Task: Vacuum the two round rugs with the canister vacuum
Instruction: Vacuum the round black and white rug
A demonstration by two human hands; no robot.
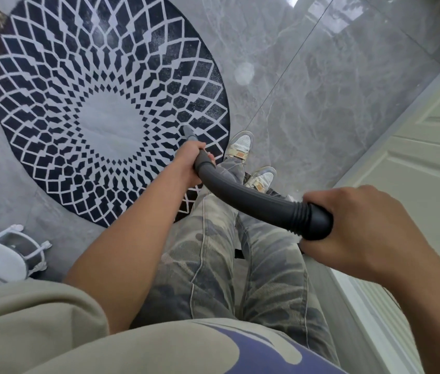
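**While one rug is worked, the second is unseen**

From the head view, we note the left hand (190, 160) clasping the grey wand (254, 201) behind its nozzle (189, 132), which meets the near-right part of the patterned round rug (105, 117). The right hand (361, 228) grips the wand's ribbed end. We judge the work unfinished.

rug (51, 103) on floor (321, 90), ahead-left | wand (240, 195) tip on rug's right part | shoes (241, 143) at rug's right edge | door (429, 136) far right
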